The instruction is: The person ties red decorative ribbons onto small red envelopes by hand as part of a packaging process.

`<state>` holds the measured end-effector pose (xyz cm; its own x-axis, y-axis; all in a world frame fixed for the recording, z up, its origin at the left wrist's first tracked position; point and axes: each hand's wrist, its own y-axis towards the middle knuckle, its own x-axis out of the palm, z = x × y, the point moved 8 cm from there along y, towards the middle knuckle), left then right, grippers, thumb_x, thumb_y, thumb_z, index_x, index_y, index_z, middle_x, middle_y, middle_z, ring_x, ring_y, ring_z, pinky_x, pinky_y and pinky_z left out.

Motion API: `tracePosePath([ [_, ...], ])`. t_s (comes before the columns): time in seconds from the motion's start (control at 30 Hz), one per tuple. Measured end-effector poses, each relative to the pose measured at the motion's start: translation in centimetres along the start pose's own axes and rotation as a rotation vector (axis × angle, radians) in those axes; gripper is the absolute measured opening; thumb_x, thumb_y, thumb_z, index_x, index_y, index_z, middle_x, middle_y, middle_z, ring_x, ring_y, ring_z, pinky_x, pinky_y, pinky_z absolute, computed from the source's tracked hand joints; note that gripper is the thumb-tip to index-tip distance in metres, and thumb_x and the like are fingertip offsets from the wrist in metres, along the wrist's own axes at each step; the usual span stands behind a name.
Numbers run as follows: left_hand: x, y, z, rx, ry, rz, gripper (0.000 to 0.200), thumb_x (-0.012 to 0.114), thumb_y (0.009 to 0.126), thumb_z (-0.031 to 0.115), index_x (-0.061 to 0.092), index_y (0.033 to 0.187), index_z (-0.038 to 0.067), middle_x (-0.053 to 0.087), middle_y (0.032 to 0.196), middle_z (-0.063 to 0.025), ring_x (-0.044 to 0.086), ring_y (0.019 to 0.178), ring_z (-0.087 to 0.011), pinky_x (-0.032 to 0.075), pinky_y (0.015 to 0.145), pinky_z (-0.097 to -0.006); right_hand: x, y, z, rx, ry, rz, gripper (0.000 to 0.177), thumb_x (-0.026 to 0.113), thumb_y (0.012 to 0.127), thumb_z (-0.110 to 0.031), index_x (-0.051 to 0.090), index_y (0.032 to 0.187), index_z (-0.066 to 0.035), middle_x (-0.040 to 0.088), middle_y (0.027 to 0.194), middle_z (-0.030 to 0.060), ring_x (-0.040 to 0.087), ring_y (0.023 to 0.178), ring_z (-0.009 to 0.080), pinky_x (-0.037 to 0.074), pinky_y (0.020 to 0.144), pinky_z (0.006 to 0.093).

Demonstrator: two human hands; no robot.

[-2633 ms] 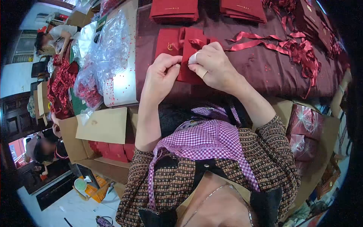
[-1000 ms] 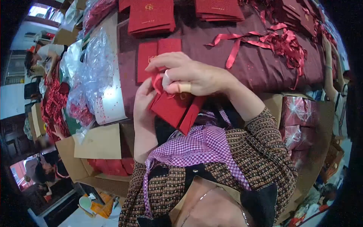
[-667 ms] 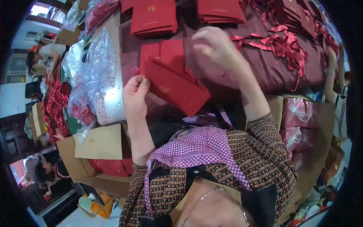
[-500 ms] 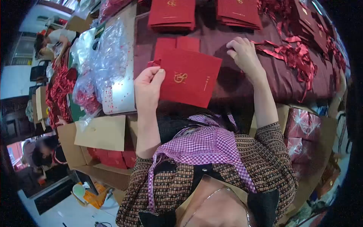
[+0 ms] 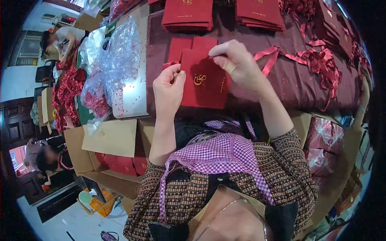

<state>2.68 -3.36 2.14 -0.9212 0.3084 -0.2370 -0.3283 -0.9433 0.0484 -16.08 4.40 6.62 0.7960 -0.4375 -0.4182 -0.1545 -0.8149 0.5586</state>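
A flat red paper bag (image 5: 203, 82) with a gold emblem is held up in front of me over the table's near edge. My left hand (image 5: 169, 90) pinches its left top corner, where a bit of red ribbon sticks out. My right hand (image 5: 235, 62) is at the bag's top right edge, fingers pinched on a red ribbon (image 5: 270, 58) that trails off to the right across the maroon tablecloth (image 5: 289, 86).
Stacks of red bags (image 5: 187, 14) lie at the far side; a ribbon pile (image 5: 325, 64) lies right. Clear plastic bags (image 5: 112, 60) lie left. Open cardboard boxes (image 5: 108, 138) stand below the table on both sides. Other people work at left (image 5: 60, 38).
The bag went from folded in both hands to flat and upright in my left hand. My right hand reached out to the ribbons, then came back to the bag's top edge with one.
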Motion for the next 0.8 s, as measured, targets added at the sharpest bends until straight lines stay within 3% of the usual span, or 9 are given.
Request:
tracePosePath([
  [0.07, 0.1, 0.0, 0.2, 0.01, 0.007, 0.006, 0.018, 0.061, 0.085, 0.0, 0.064, 0.101, -0.007, 0.059, 0.073, 0.0023, 0.048, 0.065, -0.0019, 0.041, 0.057, -0.0179, 1.7, 0.0, -0.2, -0.047, 0.033, -0.061, 0.014, 0.065, 0.08, -0.007, 0.061, 0.094, -0.006, 0.063, 0.089, 0.0087, 0.056, 0.09, 0.0293, 0.041, 0.085, 0.0389],
  [0.1, 0.1, -0.1, 0.3, 0.021, 0.012, 0.012, 0.018, 0.061, 0.085, 0.0, 0.064, 0.101, -0.007, 0.058, 0.073, 0.0025, 0.048, 0.065, -0.0021, 0.041, 0.057, -0.018, 2.1, 0.0, -0.5, 0.029, 0.016, -0.092, 0.015, 0.066, 0.082, -0.009, 0.062, 0.096, -0.007, 0.061, 0.09, 0.0068, 0.055, 0.09, 0.0264, 0.041, 0.084, 0.0348],
  [0.23, 0.2, -0.3, 0.8, 0.066, 0.032, 0.016, 0.018, 0.062, 0.084, 0.0, 0.064, 0.101, -0.007, 0.058, 0.072, 0.0025, 0.048, 0.064, -0.0025, 0.041, 0.057, -0.0186, 3.4, -0.1, -0.4, -0.015, -0.005, -0.098, 0.016, 0.067, 0.081, -0.009, 0.062, 0.095, -0.007, 0.06, 0.09, 0.0066, 0.054, 0.091, 0.0264, 0.04, 0.083, 0.0349],
  [0.5, 0.6, -0.7, 1.7, 0.134, 0.072, 0.005, 0.018, 0.062, 0.083, 0.0, 0.064, 0.1, -0.005, 0.058, 0.07, 0.0014, 0.049, 0.064, -0.0034, 0.042, 0.056, -0.0205, 3.3, -0.2, -1.0, -0.065, -0.097, -0.005, 0.014, 0.071, 0.076, -0.009, 0.062, 0.087, -0.007, 0.06, 0.08, 0.0041, 0.056, 0.08, 0.0224, 0.039, 0.08, 0.0349],
  [0.8, 1.0, -1.2, 2.6, 0.201, 0.115, 0.009, 0.018, 0.063, 0.082, 0.0, 0.064, 0.098, -0.005, 0.059, 0.069, -0.0048, 0.053, 0.063, -0.007, 0.045, 0.057, -0.0238, 3.2, 0.1, -1.9, -0.168, -0.153, 0.067, 0.011, 0.068, 0.075, -0.009, 0.057, 0.078, -0.007, 0.06, 0.074, 0.0056, 0.054, 0.075, 0.0243, 0.037, 0.076, 0.0377],
])
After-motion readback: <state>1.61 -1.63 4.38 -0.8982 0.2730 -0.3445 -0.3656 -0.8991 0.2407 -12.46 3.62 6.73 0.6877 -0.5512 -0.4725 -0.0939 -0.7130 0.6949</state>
